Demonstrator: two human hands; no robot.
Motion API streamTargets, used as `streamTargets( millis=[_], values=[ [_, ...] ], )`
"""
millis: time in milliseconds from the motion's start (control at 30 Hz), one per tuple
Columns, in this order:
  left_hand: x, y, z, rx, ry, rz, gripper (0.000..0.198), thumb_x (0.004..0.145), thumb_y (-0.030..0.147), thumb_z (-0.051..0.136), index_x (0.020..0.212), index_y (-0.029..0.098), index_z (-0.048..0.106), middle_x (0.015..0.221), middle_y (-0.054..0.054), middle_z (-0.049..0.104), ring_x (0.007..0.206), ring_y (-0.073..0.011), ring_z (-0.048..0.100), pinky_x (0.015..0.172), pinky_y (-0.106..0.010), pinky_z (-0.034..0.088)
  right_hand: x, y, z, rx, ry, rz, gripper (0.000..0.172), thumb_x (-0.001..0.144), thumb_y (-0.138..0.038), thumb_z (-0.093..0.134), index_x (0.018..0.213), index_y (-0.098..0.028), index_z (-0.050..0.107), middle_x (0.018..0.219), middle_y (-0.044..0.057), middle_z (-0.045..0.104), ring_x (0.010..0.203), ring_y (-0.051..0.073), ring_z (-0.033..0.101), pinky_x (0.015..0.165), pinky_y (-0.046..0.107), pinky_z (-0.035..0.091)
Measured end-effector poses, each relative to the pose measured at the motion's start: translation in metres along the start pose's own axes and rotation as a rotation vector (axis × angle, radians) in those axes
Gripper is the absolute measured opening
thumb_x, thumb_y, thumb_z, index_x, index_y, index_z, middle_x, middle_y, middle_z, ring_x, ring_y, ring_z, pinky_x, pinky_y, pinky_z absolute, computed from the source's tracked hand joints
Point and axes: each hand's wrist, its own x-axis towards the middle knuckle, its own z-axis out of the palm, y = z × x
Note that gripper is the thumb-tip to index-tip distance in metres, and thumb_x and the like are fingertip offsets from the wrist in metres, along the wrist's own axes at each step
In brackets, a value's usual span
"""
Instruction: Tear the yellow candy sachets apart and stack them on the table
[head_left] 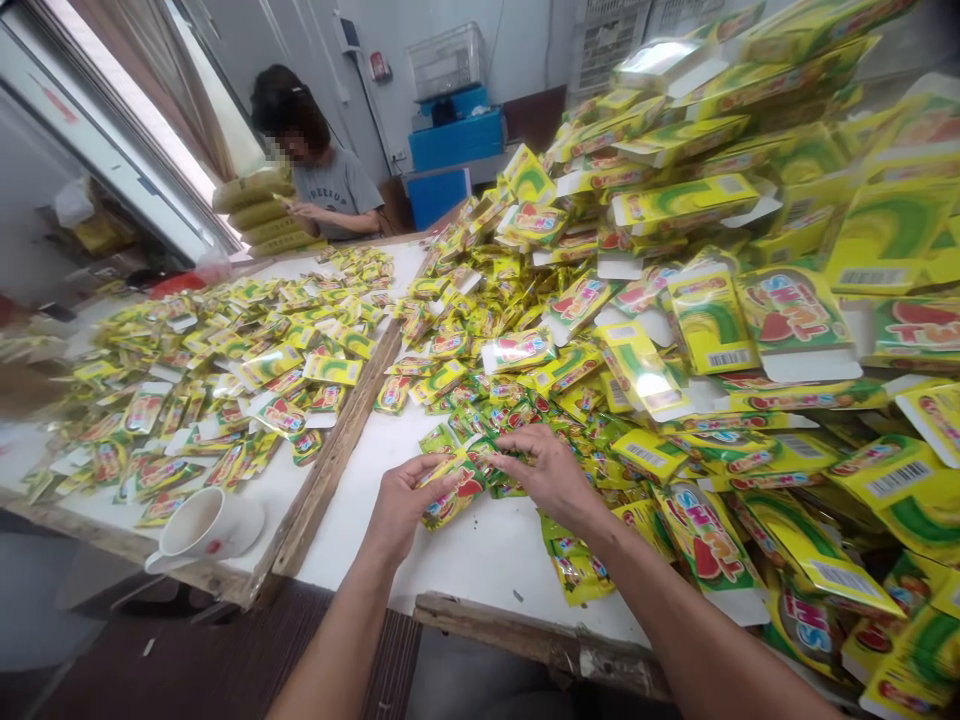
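Left of centre, I see the left forearm slant up from the bottom edge to the left hand (401, 505), which leans in over the white tabletop (352, 515). The right forearm reaches in from the lower right corner, the right hand (551, 470) bent inward so that both hands meet near the middle.

For containers, I begin at the far left: many small yellow cartons (277, 365) lie scattered, with a white mug (206, 525) in front of them, its pale inside showing. Behind, a co-worker (337, 190) in a grey shirt sits near stacked yellow bags (262, 210). A wooden strip (334, 435) divides the tabletop. Just right of it is the yellow box (450, 505) being handled, with a white flap at its upper end; I cannot make out what is inside. Beyond it lie shiny green-and-yellow sachets (517, 405), and a tall heap of larger boxes (712, 320) fills the right side, many with white flaps sticking out.

The left hand is closed round the yellow box, thumb on its face. The right hand's fingers are curled close together at the flap end; I can't tell whether they pinch a sachet or merely touch the box.
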Motion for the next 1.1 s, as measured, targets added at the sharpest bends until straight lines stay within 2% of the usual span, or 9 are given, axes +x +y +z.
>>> streamTargets(
  millis=[100, 233, 433, 567, 667, 800, 900, 1033, 1100],
  values=[
    [-0.001, 0.002, 0.001, -0.06, 0.021, -0.021, 0.037, 0.049, 0.024, 0.083, 0.083, 0.014, 0.07, 0.077, -0.004, 0.073, 0.063, -0.0143, 0.065, 0.062, -0.024, 0.052, -0.002, -0.003, 0.005, 0.054, 0.046, 0.034, 0.021, 0.069, -0.037, 0.065, 0.077, -0.018, 0.071, 0.081, 0.006, 0.063, 0.084, 0.022, 0.056, 0.077, 0.034, 0.042],
    [-0.002, 0.003, 0.003, -0.134, 0.026, -0.089, 0.037, 0.048, 0.025, 0.084, 0.08, 0.013, 0.07, 0.065, -0.003, 0.07, 0.057, -0.0146, 0.065, 0.058, -0.024, 0.051, -0.004, -0.006, 0.01, 0.23, -0.034, 0.117, 0.025, 0.07, -0.041, 0.063, 0.076, -0.017, 0.066, 0.07, 0.003, 0.063, 0.073, 0.018, 0.058, 0.069, 0.03, 0.044],
    [-0.003, 0.002, 0.003, -0.127, 0.058, -0.114, 0.034, 0.045, 0.027, 0.085, 0.072, 0.012, 0.069, 0.061, -0.003, 0.069, 0.053, -0.0131, 0.062, 0.055, -0.023, 0.05, -0.012, -0.008, 0.018, 0.167, -0.187, 0.019, 0.027, 0.072, -0.043, 0.063, 0.059, -0.02, 0.062, 0.07, 0.002, 0.064, 0.11, 0.024, 0.051, 0.09, 0.034, 0.037],
    [-0.006, -0.004, 0.007, -0.124, 0.048, -0.14, 0.035, 0.047, 0.03, 0.084, 0.072, 0.011, 0.069, 0.06, -0.003, 0.068, 0.047, -0.0108, 0.058, 0.047, -0.021, 0.045, -0.017, -0.009, 0.025, 0.097, -0.257, 0.02, 0.027, 0.073, -0.042, 0.063, 0.059, -0.019, 0.064, 0.062, -0.001, 0.061, 0.089, 0.021, 0.056, 0.088, 0.035, 0.037],
    [-0.008, -0.004, 0.007, -0.132, -0.01, -0.155, 0.038, 0.05, 0.032, 0.083, 0.08, 0.012, 0.07, 0.067, -0.004, 0.069, 0.053, -0.0116, 0.059, 0.052, -0.021, 0.045, -0.017, -0.01, 0.024, 0.087, -0.269, 0.025, 0.02, 0.074, -0.037, 0.061, 0.067, -0.02, 0.069, 0.068, 0.0, 0.064, 0.094, 0.023, 0.054, 0.093, 0.039, 0.034],
    [-0.011, -0.003, -0.001, -0.012, -0.162, -0.111, 0.039, 0.057, 0.03, 0.08, 0.091, 0.013, 0.07, 0.079, -0.004, 0.07, 0.064, -0.0113, 0.059, 0.06, -0.02, 0.044, -0.016, -0.008, 0.025, 0.057, -0.166, 0.066, 0.015, 0.07, -0.03, 0.061, 0.078, -0.021, 0.071, 0.092, 0.005, 0.064, 0.102, 0.026, 0.052, 0.092, 0.041, 0.039],
    [-0.011, -0.002, -0.008, 0.069, -0.205, -0.094, 0.035, 0.059, 0.032, 0.079, 0.086, 0.012, 0.07, 0.074, -0.003, 0.068, 0.062, -0.0109, 0.057, 0.06, -0.021, 0.042, -0.018, -0.005, 0.032, 0.106, -0.09, 0.03, 0.031, 0.07, -0.026, 0.061, 0.099, -0.022, 0.066, 0.11, 0.008, 0.058, 0.101, 0.023, 0.056, 0.09, 0.039, 0.044],
    [0.001, 0.015, -0.028, 0.231, -0.204, -0.121, 0.036, 0.055, 0.035, 0.079, 0.079, 0.011, 0.07, 0.068, -0.004, 0.066, 0.058, -0.0121, 0.055, 0.058, -0.023, 0.041, -0.021, -0.004, 0.038, 0.142, -0.141, -0.06, 0.043, 0.077, -0.031, 0.056, 0.119, -0.024, 0.051, 0.124, 0.009, 0.052, 0.104, 0.022, 0.058, 0.093, 0.041, 0.043],
    [0.016, 0.039, -0.048, 0.33, -0.092, -0.049, 0.043, 0.053, 0.04, 0.078, 0.083, 0.01, 0.069, 0.07, -0.005, 0.066, 0.059, -0.0147, 0.056, 0.057, -0.025, 0.043, -0.021, -0.004, 0.038, 0.074, -0.12, -0.129, 0.049, 0.081, -0.032, 0.054, 0.128, -0.026, 0.042, 0.126, 0.009, 0.053, 0.115, 0.024, 0.051, 0.099, 0.044, 0.038]
  ],
)
